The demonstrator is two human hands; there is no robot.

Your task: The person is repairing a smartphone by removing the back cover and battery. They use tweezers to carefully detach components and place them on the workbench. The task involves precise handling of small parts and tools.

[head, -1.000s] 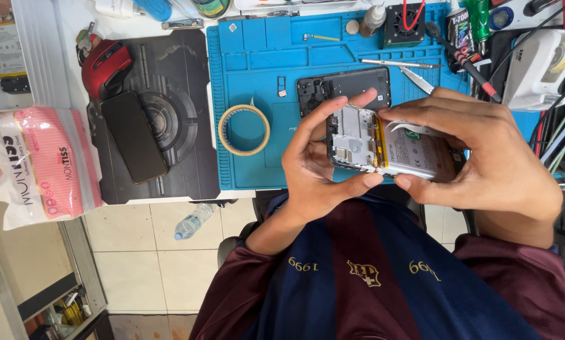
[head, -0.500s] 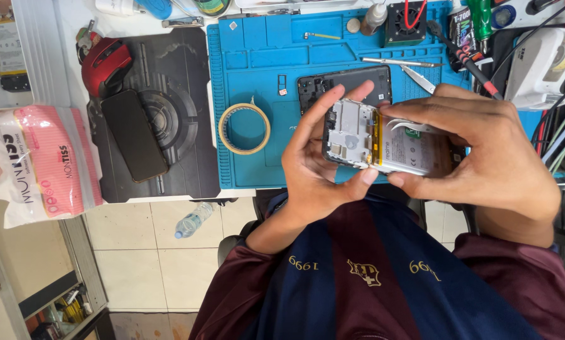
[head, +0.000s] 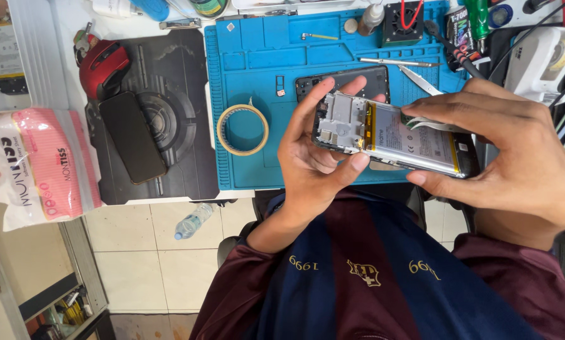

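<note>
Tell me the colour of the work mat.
Blue mat; head view shows it best.

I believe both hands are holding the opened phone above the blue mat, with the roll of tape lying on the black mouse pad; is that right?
Not quite: in the head view the roll of tape lies on the blue mat, not the black mouse pad. The left hand and right hand do hold the opened phone above the mat.

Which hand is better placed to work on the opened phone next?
Right, probably. The right hand has its fingertips over the white ribbon beside the battery of the phone, with tweezers close by. The left hand clamps the phone's other end, steadying it.
</note>
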